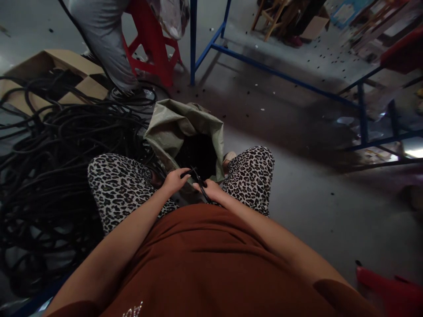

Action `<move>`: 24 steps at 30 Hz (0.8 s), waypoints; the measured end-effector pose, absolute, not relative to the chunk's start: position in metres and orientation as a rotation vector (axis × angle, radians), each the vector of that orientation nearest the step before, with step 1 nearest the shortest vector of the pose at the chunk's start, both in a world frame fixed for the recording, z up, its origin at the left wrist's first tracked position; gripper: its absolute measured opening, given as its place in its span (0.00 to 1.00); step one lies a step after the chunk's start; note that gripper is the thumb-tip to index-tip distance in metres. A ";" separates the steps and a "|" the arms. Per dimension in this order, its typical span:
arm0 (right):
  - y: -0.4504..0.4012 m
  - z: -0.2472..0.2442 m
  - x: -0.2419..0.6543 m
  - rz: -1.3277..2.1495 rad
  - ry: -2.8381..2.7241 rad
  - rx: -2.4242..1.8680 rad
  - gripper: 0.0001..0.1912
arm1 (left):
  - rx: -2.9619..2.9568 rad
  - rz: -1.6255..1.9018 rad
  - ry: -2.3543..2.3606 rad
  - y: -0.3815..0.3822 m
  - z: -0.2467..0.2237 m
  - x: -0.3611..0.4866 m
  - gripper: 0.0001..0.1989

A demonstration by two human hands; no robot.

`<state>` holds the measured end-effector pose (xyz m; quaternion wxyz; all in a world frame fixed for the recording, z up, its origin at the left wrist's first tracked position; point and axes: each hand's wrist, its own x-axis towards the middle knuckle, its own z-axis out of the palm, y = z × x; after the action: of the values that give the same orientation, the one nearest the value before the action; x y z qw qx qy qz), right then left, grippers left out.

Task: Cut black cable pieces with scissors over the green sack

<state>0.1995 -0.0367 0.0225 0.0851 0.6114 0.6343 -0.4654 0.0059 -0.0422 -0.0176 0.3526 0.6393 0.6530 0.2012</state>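
Note:
My right hand (211,190) is wrapped round the handles of black scissors (198,178), whose blades point up and left toward my other hand. Between the fingers of my left hand (176,180) is a small black piece (185,173), pinched beside the blade tips. Both hands are over the near rim of an open, pale green woven sack (165,119) that stands between my knees. Dark contents (200,152) lie inside it, too dim to make out singly.
Black tubing (72,136) lies in a large tangled heap at left, by an open cardboard box (77,61). Beyond the sack are a red stool (148,44), a person's grey-trousered leg (105,39) and a blue metal frame (257,66). Small black bits dot the floor.

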 end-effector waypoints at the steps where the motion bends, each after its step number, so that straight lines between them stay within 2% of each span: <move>1: -0.037 0.022 0.200 -1.385 1.896 1.820 0.32 | 1.658 0.520 1.692 -0.042 -0.018 0.006 0.18; 16: -0.032 0.027 0.194 -1.225 1.974 1.793 0.32 | 1.765 0.433 1.677 -0.037 -0.016 0.010 0.17; 24: -0.018 0.026 0.192 -1.473 1.773 1.839 0.32 | 1.734 0.373 1.782 -0.039 -0.022 0.003 0.17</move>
<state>0.1916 -0.0180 0.0265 0.0961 0.6207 0.5985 -0.4973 0.0027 -0.0392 -0.0216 0.3086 0.6560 0.6741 0.1411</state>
